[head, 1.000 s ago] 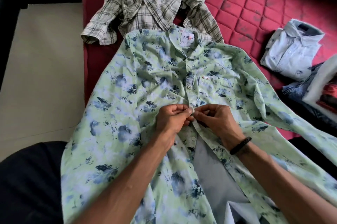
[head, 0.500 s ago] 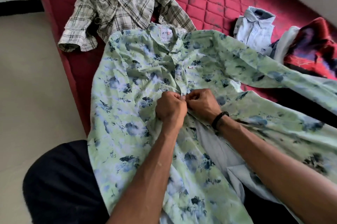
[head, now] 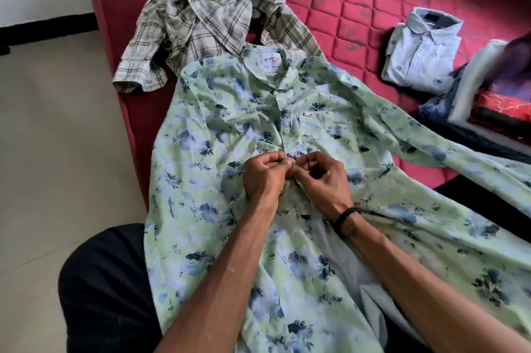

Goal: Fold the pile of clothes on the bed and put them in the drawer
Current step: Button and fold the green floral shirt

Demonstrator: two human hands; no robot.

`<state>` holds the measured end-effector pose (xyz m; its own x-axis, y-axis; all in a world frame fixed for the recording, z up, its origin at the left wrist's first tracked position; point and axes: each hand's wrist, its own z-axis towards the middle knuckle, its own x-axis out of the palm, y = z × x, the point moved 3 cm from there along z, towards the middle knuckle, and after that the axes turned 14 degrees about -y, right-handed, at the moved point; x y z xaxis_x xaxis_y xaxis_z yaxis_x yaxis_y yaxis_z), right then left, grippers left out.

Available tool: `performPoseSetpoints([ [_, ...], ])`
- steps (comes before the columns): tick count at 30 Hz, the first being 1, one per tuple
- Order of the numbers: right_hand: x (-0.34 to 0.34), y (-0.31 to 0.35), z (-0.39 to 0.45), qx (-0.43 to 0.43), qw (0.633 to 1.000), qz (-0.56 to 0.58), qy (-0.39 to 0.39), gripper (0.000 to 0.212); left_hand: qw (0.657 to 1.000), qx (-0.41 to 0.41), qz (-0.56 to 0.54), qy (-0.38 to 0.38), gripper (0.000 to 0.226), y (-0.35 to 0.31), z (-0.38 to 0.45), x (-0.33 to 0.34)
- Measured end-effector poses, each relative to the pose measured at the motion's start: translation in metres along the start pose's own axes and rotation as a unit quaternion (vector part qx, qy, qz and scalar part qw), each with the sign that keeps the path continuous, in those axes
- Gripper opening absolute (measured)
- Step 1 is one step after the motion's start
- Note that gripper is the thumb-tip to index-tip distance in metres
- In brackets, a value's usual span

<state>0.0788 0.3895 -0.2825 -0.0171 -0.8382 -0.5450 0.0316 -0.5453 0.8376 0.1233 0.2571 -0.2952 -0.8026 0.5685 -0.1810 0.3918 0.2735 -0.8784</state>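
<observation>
green floral shirt [head: 218, 168] spread face up on the bed [head: 359, 7], so the front is reachable. left hand [head: 265, 177] and right hand [head: 324, 180], each grip pinching a placket edge, likely fastening a button. above the grip, 1 button closed; below, front gapes.

Beige tile floor [head: 51, 151], white wall w/ black skirting [head: 43, 27], daylight
</observation>
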Motion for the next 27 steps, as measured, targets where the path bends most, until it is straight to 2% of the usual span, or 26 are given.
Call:
performPoseSetpoints([
  [3, -0.001, 0.000, -0.001, -0.023, 1.000, -0.014, -0.004, 0.019, 1.000, 0.007, 0.003, 0.012, 0.023, -0.001, 0.001, -0.003],
  [8, 0.001, -0.004, 0.016, 0.016, 0.999, -0.012, 0.045, 0.017, 1.000, 0.022, 0.021, -0.004, 0.024, -0.003, -0.001, 0.002],
  [10, -0.002, -0.005, 0.016, -0.041, 0.998, -0.038, 0.011, 0.013, 0.997, 0.055, 0.047, -0.002, 0.021, -0.003, -0.004, 0.006],
  [13, -0.001, -0.003, 0.009, -0.191, 0.976, -0.093, -0.044, 0.010, 0.993, 0.075, 0.093, -0.026, 0.015, -0.002, -0.008, 0.008],
  [17, 0.007, -0.001, 0.005, -0.255, 0.960, -0.100, -0.051, 0.017, 0.993, 0.027, 0.069, -0.092, 0.016, 0.002, -0.012, 0.008],
  [19, 0.005, -0.003, 0.006, -0.209, 0.975, -0.073, -0.023, 0.016, 0.994, -0.008, 0.021, -0.107, 0.015, -0.001, -0.016, 0.012],
  [21, 0.002, -0.008, 0.016, -0.080, 0.996, 0.011, 0.023, 0.016, 0.993, -0.047, -0.030, -0.108, 0.015, -0.004, -0.021, 0.016],
  [24, 0.002, -0.013, 0.033, 0.083, 0.979, 0.146, 0.116, 0.020, 0.986, -0.113, -0.099, -0.067, 0.018, -0.006, -0.022, 0.016],
  [26, -0.002, -0.010, 0.038, 0.104, 0.963, 0.178, 0.173, 0.021, 0.983, -0.133, -0.122, -0.036, 0.019, -0.004, -0.023, 0.012],
  [27, -0.005, -0.007, 0.039, 0.062, 0.970, 0.151, 0.180, 0.021, 0.983, -0.130, -0.125, -0.029, 0.019, -0.004, -0.024, 0.010],
])
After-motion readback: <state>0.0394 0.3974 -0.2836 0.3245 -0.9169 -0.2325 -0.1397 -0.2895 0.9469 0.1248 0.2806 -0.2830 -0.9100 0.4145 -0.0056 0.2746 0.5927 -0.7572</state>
